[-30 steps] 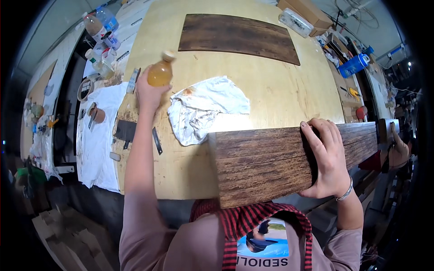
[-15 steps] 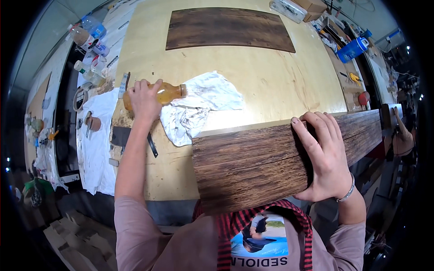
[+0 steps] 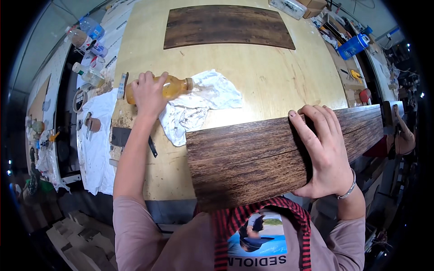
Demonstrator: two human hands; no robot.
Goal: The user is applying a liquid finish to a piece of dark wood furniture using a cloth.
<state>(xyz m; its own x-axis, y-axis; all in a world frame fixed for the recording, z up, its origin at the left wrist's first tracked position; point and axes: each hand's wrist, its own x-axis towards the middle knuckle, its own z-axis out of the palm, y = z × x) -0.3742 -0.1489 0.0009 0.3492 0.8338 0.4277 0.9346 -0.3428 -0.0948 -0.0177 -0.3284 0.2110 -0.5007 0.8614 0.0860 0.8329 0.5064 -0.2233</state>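
Observation:
My left hand [image 3: 149, 94] is wrapped round a clear plastic bottle [image 3: 174, 89] of amber liquid. The bottle lies tipped sideways, its neck pointing right over a crumpled white cloth [image 3: 217, 92] on the table. My right hand [image 3: 323, 153] grips a long dark brown wood-grain board [image 3: 244, 162], fingers over its upper edge and thumb at the lower one. This board slants up on its edge close to my body, its near end left of my right hand. Whether liquid leaves the bottle I cannot tell.
Another dark board [image 3: 228, 27] lies flat at the far side of the pale table [image 3: 271, 86]. A flat dark scraper-like piece [image 3: 121, 136] is by my left forearm. Several bottles stand at left; a blue jug [image 3: 352, 47] is at right. Another person's arm [image 3: 405, 135] shows at far right.
My left hand has shifted slightly right and away from me with the bottle, bringing its neck farther over the cloth. The held board's near end has risen slightly and moved left.

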